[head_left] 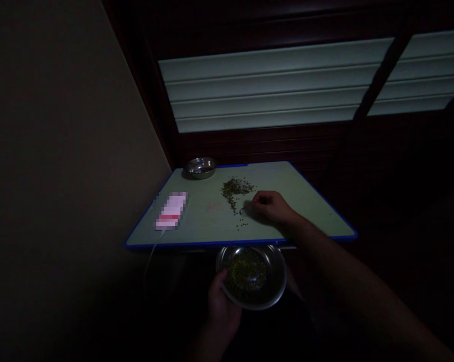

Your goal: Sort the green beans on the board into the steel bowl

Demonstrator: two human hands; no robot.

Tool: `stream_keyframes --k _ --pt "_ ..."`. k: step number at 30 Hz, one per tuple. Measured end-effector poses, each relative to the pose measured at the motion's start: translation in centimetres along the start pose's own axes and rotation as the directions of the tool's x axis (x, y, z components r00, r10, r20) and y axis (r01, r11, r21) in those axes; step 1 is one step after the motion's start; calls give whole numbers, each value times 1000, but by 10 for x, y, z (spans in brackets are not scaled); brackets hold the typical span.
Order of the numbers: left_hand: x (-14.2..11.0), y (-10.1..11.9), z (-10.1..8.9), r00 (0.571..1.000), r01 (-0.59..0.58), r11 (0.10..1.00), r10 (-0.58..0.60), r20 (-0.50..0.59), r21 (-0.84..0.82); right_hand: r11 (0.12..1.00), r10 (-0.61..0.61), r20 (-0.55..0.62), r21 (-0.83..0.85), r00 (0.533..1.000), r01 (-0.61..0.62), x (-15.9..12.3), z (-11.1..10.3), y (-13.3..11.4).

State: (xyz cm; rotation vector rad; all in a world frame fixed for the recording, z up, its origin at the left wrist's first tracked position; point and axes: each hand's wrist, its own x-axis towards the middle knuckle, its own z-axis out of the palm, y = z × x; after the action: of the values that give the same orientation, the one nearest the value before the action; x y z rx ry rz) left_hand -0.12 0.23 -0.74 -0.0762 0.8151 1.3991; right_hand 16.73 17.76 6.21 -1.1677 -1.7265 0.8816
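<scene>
My left hand [222, 306] grips the near left side of a metal bowl [281, 279], its thumb over the rim. The bowl is tilted just below the table's front edge and holds many small green beans [245, 269], which look like mung beans. My right hand [269, 205] is over the table with its fingers pinched together. Whatever they pinch is too dark and small to make out. Left of these fingertips, a pile of the same small beans [236, 187] lies on the tabletop, with a thin trail of beans running toward the front edge.
The pale green table [287, 181] has a blue edge. At its back left stands a smaller metal bowl [201, 170]. A lit phone [172, 210] lies at the left, its white cable [151, 256] hanging over the edge. A wall rises at left, dark slatted panels behind.
</scene>
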Motion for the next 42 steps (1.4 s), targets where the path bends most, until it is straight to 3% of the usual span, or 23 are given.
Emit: stream_keyframes --k 12,30,42 --pt "1 0 0 999 11 1000 -11 -45 2 995 -41 -103 -90 994 32 2 -1 -2" --pt "1 0 -2 999 11 1000 -11 -30 -1 997 -72 13 -31 997 72 4 1 1" --pt "1 0 -1 999 13 1000 -13 -37 -1 999 -37 -33 -33 999 36 2 -2 -1"
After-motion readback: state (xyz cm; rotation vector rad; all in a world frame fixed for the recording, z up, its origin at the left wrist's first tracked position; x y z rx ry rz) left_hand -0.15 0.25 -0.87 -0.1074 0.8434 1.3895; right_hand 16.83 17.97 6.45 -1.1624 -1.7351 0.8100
